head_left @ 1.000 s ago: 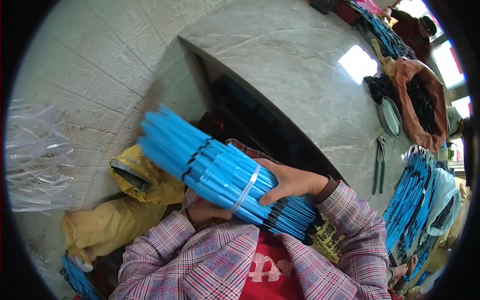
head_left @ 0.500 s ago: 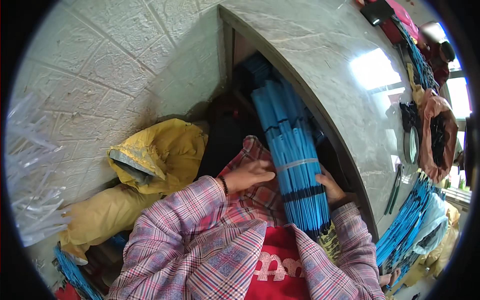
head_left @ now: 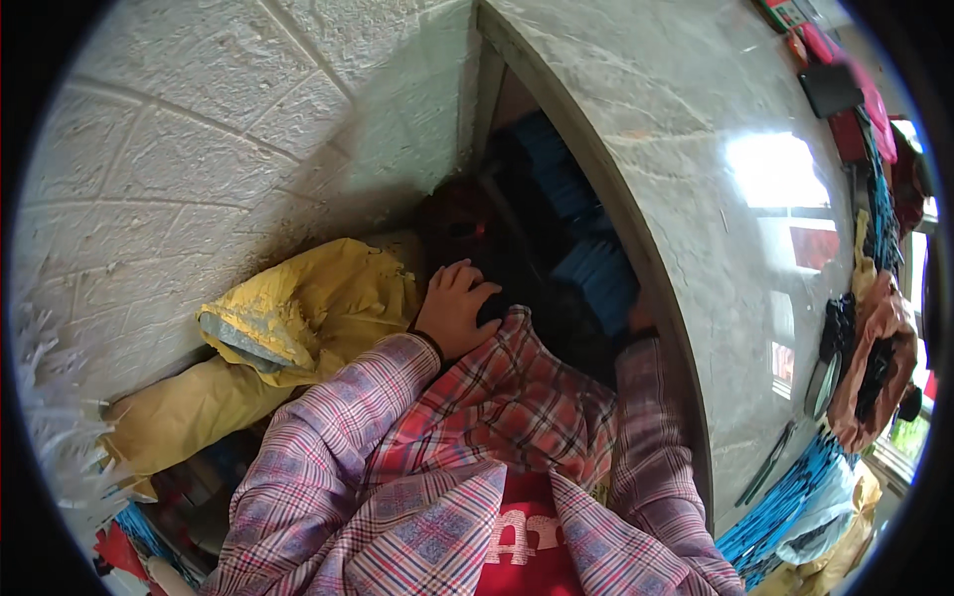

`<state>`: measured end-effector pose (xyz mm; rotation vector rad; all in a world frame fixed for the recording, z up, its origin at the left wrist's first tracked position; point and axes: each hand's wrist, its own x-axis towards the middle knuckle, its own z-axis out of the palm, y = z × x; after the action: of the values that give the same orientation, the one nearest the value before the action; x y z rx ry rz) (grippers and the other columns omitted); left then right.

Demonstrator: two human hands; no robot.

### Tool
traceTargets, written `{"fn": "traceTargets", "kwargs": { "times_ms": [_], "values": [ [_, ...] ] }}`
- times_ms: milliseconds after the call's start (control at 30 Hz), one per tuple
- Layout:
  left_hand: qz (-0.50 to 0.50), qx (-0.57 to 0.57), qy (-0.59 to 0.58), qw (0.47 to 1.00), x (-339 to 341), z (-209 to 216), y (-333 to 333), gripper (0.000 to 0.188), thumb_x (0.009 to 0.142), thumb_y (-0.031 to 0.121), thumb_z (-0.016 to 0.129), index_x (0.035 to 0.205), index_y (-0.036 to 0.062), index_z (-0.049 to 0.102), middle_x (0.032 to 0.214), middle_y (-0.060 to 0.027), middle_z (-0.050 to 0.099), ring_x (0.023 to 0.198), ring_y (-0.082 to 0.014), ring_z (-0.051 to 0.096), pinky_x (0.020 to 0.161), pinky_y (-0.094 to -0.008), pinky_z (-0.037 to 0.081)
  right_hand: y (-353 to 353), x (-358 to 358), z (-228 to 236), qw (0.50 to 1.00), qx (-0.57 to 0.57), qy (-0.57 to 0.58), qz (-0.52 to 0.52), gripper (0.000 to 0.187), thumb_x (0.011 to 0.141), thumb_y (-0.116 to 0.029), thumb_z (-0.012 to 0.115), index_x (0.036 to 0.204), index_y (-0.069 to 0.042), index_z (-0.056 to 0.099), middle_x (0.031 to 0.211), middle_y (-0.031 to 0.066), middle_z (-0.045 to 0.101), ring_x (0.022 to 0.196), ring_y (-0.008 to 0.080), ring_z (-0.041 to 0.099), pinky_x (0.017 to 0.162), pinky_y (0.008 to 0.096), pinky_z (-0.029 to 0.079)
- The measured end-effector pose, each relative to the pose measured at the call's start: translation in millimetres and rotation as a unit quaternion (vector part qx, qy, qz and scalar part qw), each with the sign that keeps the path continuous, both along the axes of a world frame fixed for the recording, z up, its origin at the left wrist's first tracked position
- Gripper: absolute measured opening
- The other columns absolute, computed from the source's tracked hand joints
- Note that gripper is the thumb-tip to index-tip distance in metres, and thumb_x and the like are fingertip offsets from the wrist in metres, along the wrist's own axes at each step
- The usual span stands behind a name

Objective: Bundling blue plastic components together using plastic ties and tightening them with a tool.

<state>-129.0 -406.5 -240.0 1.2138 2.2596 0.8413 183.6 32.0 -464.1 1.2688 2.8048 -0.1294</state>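
My left hand (head_left: 457,306) lies with its fingers stretched out over a dark surface, beside the red plaid cloth (head_left: 507,397) across my lap. It holds nothing. Under the grey marble-look tabletop, my right hand (head_left: 641,316) reaches into shadow beside a bundle of blue strips (head_left: 596,281). Its fingers are too dark to make out, so whether it grips the bundle is unclear. Deeper under the table lies another blue stack (head_left: 549,164).
A tiled white wall (head_left: 199,129) stands at the left, with a crumpled yellow sack (head_left: 338,298) below it. The tabletop (head_left: 686,199) curves along the right. On it are green-handled scissors (head_left: 765,467), a brown bag (head_left: 874,368) and loose blue strips (head_left: 785,517). Clear plastic strips (head_left: 50,417) hang far left.
The banded blue bundle has gone from my lap to the space under the table, along with my right hand. My left hand has left the bundle's side and moved forward and left.
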Motion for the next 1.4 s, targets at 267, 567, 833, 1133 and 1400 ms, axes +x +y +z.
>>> {"fn": "traceTargets", "kwargs": {
  "times_ms": [267, 567, 833, 1133, 1400],
  "values": [
    [0.010, -0.033, 0.001, 0.999, -10.0, 0.1, -0.8, 0.044, 0.072, 0.030, 0.073, 0.112, 0.0163, 0.060, 0.110, -0.0102, 0.047, 0.127, -0.0361, 0.037, 0.105, -0.0536, 0.030, -33.1, -149.1, -71.9, 0.995, -0.032, -0.072, 0.068, 0.043, 0.099, -0.026, 0.046, 0.137, -0.006, 0.043, 0.135, 0.0156, 0.047, 0.126, 0.0252, 0.042, 0.110, 0.0388, 0.032],
    [-0.014, -0.028, -0.040, 0.999, -14.8, -4.1, 6.1, 0.042, 0.071, 0.031, 0.073, 0.110, 0.0176, 0.063, 0.110, -0.0084, 0.048, 0.128, -0.0349, 0.037, 0.107, -0.0547, 0.029, -31.5, -193.9, -105.3, 0.984, -0.036, -0.148, 0.097, 0.042, 0.099, -0.025, 0.046, 0.137, -0.006, 0.044, 0.137, 0.0160, 0.045, 0.127, 0.0268, 0.041, 0.110, 0.0406, 0.031],
    [-0.007, -0.019, -0.057, 0.998, -19.3, -5.0, 6.5, 0.042, 0.070, 0.032, 0.074, 0.108, 0.0184, 0.064, 0.109, -0.0074, 0.048, 0.128, -0.0340, 0.038, 0.107, -0.0535, 0.029, -29.9, -175.5, -102.6, 0.967, -0.030, -0.226, 0.118, 0.041, 0.098, -0.024, 0.046, 0.136, -0.007, 0.045, 0.138, 0.0164, 0.044, 0.128, 0.0282, 0.040, 0.110, 0.0423, 0.030],
    [-0.011, -0.029, -0.049, 0.998, -16.4, -4.6, 7.6, 0.044, 0.070, 0.032, 0.074, 0.111, 0.0192, 0.063, 0.109, -0.0074, 0.048, 0.128, -0.0339, 0.037, 0.107, -0.0529, 0.029, -61.2, -148.4, -69.6, 0.947, 0.000, -0.291, 0.133, 0.041, 0.098, -0.023, 0.046, 0.135, -0.007, 0.047, 0.140, 0.0168, 0.042, 0.129, 0.0298, 0.039, 0.110, 0.0441, 0.030],
    [-0.007, -0.025, -0.042, 0.999, -13.3, -4.1, 9.9, 0.043, 0.070, 0.031, 0.074, 0.109, 0.0185, 0.063, 0.108, -0.0072, 0.048, 0.127, -0.0344, 0.037, 0.105, -0.0505, 0.031, -72.1, -146.6, -51.5, 0.925, 0.021, -0.351, 0.142, 0.040, 0.098, -0.022, 0.046, 0.135, -0.008, 0.048, 0.142, 0.0172, 0.041, 0.130, 0.0312, 0.038, 0.110, 0.0457, 0.029]
  ]
}}
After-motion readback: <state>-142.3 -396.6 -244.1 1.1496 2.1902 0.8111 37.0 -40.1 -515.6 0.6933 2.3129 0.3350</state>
